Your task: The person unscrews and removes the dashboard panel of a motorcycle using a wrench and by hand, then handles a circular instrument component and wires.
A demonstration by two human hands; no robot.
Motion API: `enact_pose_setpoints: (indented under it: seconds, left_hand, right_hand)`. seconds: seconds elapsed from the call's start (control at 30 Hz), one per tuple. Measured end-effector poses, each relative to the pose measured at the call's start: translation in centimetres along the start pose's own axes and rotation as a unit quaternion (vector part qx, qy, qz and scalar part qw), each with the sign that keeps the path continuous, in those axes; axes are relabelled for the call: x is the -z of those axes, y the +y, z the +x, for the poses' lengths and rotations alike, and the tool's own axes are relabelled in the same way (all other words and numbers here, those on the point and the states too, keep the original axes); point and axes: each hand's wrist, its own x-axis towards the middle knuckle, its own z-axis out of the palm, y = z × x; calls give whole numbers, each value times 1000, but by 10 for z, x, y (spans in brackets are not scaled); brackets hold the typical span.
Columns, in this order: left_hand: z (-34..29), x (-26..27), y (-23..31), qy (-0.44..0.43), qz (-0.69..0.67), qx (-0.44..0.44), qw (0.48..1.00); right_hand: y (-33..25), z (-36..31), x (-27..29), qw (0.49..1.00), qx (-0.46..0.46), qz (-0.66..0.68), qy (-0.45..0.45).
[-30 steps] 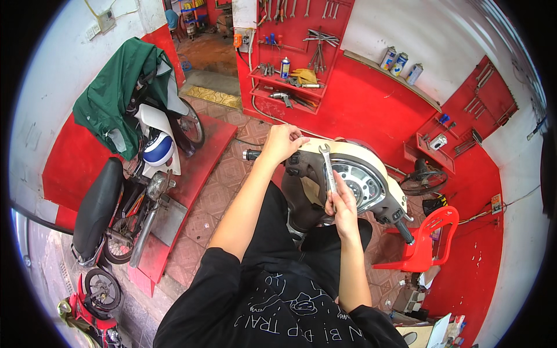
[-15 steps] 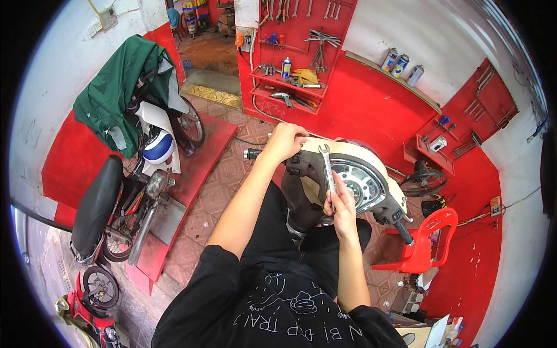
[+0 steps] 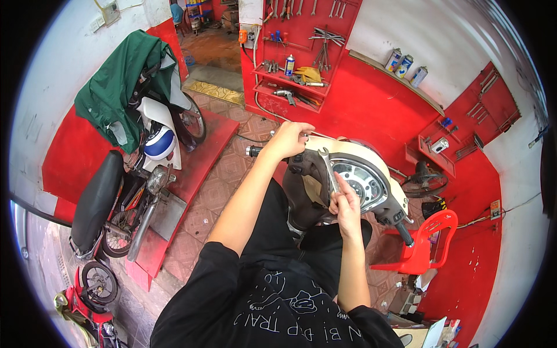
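My right hand [image 3: 346, 212] is wrapped around the lower part of a silver combination wrench [image 3: 329, 166]. Its open jaw points up and away from me, over the brown handlebar cover of a cream scooter [image 3: 364, 152]. To the right of the wrench is the scooter's round instrument dial [image 3: 358, 184]. My left hand [image 3: 288, 140] rests at the far left edge of the handlebar cover, just beyond the left grip [image 3: 253, 151]. Its fingers are curled and pinched together; whatever lies between them is too small or hidden to make out.
A red plastic chair [image 3: 426, 243] stands right of the scooter, by a floor fan [image 3: 426, 180]. On the left, a motorbike with a black seat [image 3: 98, 203] stands by a red ramp [image 3: 203, 153]. Ahead, a red tool board [image 3: 301, 43] hangs above shelves.
The wrench has tilted a little more to the left, and my right hand has shifted slightly right and nearer to me. My left hand keeps its place at the handlebar cover.
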Motion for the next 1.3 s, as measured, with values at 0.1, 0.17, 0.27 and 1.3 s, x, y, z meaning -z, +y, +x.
enact_pose_setpoints:
  seconds: [0.1,0.17,0.27,1.3]
  left_hand:
    - [6,10,31,-59,79,104,990]
    - [3,11,30,-59,77,116,988]
    - [2,9,11,-53,67,65,994]
    - [-7,15,7,-48,41,52,997]
  right_hand:
    - [-5,-2,8,1000,3,-8,16]
    - [-8,-2,7,1000,-1,-18,13]
    - [-8,-1,3,1000,-10,-12,14]
    - [-17,22,2,997,-34,-63,-27]
